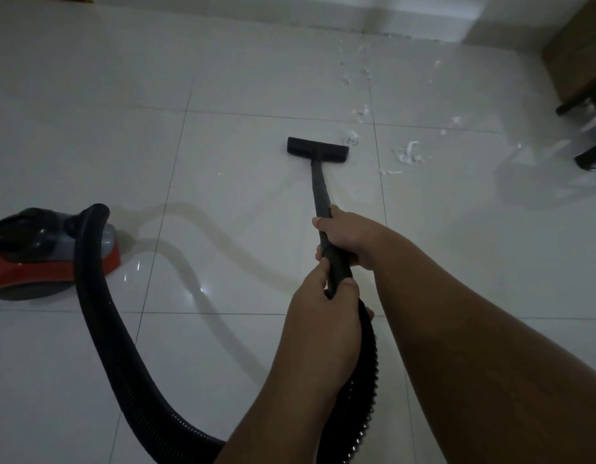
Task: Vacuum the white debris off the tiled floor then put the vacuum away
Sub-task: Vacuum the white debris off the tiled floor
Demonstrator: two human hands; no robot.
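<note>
The white debris (407,155) lies scattered on the tiled floor (223,78), right of and beyond the floor nozzle (318,151); one scrap sits just beside the nozzle's right end. The nozzle rests flat on the floor. The right hand (348,241) grips the wand (320,189), fingers wrapped around it. The left hand (323,303) grips the handle just below. The ribbed hose (102,316) loops left to the red vacuum body (39,249), which stands on the floor. Dark wooden furniture (577,61) stands at the right edge.
</note>
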